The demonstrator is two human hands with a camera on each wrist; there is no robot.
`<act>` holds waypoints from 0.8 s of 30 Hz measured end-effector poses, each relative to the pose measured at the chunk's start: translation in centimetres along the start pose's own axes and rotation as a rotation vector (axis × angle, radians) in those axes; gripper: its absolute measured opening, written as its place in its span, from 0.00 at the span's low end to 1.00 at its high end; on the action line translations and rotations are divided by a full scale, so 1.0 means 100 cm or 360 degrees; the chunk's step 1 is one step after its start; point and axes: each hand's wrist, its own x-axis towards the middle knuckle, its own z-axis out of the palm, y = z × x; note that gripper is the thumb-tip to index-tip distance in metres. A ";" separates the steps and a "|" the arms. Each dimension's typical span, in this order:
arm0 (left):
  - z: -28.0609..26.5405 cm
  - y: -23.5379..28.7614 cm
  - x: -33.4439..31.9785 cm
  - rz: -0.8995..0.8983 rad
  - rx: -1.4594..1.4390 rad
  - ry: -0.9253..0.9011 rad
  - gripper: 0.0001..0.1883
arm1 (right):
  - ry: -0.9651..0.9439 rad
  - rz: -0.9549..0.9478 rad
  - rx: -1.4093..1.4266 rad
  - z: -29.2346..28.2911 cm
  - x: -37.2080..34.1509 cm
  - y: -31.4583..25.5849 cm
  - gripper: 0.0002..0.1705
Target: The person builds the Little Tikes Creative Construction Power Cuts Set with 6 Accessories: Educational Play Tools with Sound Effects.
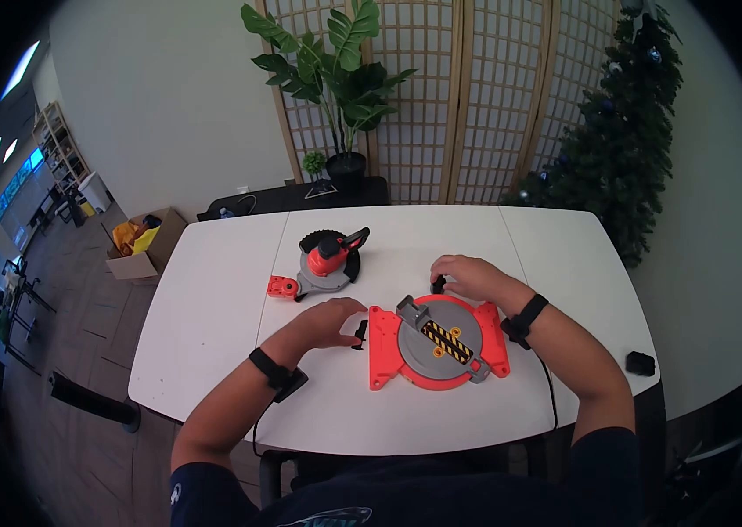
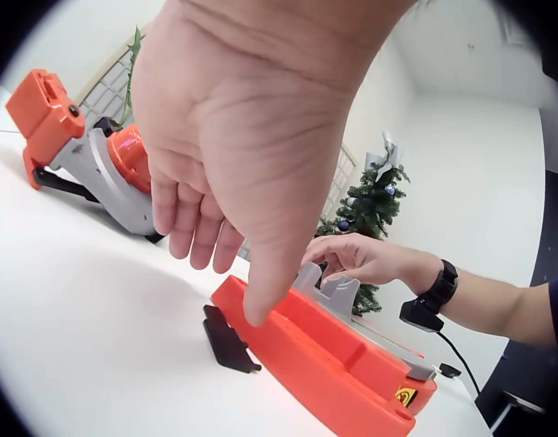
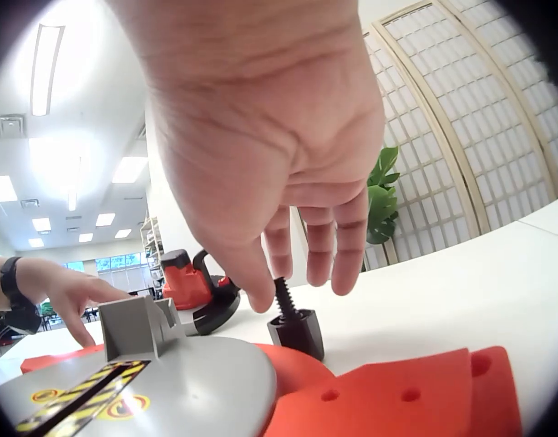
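Note:
A toy miter saw's orange base [image 1: 386,351] with a grey round turntable [image 1: 419,338] lies between my hands. At its left edge my left hand [image 1: 325,323] hovers with relaxed fingers over a small flat black plastic piece [image 2: 227,341] on the table. Behind the base, my right hand [image 1: 474,277] reaches down around a black threaded knob [image 3: 298,333]. The knob stands on its hexagonal head, thread upward. My right thumb is right at the thread's tip, with the straight fingers on its far side. The toy's saw head [image 1: 325,265] lies apart, back left.
Everything lies on a white table [image 1: 204,325]. A small black object [image 1: 641,363] sits near the right edge. Beyond the table are a potted plant [image 1: 346,167], a folding screen [image 1: 424,114], a decorated tree [image 1: 608,132] and a cardboard box [image 1: 165,241] on the left.

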 end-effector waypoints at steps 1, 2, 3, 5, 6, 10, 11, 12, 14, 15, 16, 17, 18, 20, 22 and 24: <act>0.003 -0.002 0.002 0.0037 0.0023 -0.0004 0.36 | 0.0001 -0.0001 -0.0001 0.002 0.001 0.002 0.17; 0.006 -0.005 0.003 0.0036 0.0024 -0.0003 0.36 | 0.0026 0.0000 0.0003 0.005 0.003 0.004 0.14; 0.009 -0.008 0.005 0.0064 0.0028 0.0005 0.36 | 0.0052 0.0002 0.0006 0.007 0.004 0.006 0.12; 0.010 -0.008 0.005 0.0091 0.0031 0.0013 0.37 | 0.0125 0.0003 0.0012 0.009 0.005 0.009 0.09; 0.010 -0.008 0.005 0.0100 0.0042 0.0030 0.37 | 0.0198 0.0006 0.0018 0.010 0.005 0.011 0.07; 0.000 0.009 0.000 0.0047 0.0060 -0.0010 0.39 | 0.0376 0.0029 0.0043 -0.002 -0.004 0.013 0.06; 0.000 0.011 -0.002 0.0047 0.0060 -0.0009 0.39 | 0.0422 0.0095 0.0052 -0.007 -0.007 0.015 0.07; 0.001 0.012 -0.003 0.0044 0.0070 -0.0016 0.39 | 0.0468 0.0162 0.0061 -0.012 -0.011 0.016 0.07; 0.004 0.013 -0.005 0.0042 0.0081 -0.0022 0.38 | 0.0472 0.0255 0.0033 -0.021 -0.019 0.018 0.07; 0.006 0.012 -0.007 0.0049 0.0074 -0.0005 0.37 | 0.0475 0.0348 0.0004 -0.026 -0.024 0.020 0.07; 0.008 0.010 -0.007 0.0055 0.0067 0.0012 0.37 | 0.0515 0.0364 -0.0037 -0.028 -0.029 0.023 0.07; 0.009 0.009 -0.008 0.0055 0.0067 0.0012 0.37 | 0.0515 0.0364 -0.0037 -0.030 -0.033 0.026 0.07; 0.011 0.008 -0.008 0.0060 0.0053 0.0023 0.36 | 0.0493 0.0421 -0.0055 -0.032 -0.036 0.030 0.07; 0.013 0.004 -0.007 0.0065 0.0038 0.0033 0.36 | 0.0473 0.0482 -0.0098 -0.033 -0.044 0.040 0.07; 0.015 0.002 -0.008 0.0032 0.0053 0.0034 0.36 | 0.0472 0.0507 -0.0105 -0.031 -0.051 0.048 0.07; 0.014 0.002 -0.009 -0.0034 0.0063 -0.0001 0.36 | 0.0471 0.0531 -0.0113 -0.027 -0.058 0.057 0.07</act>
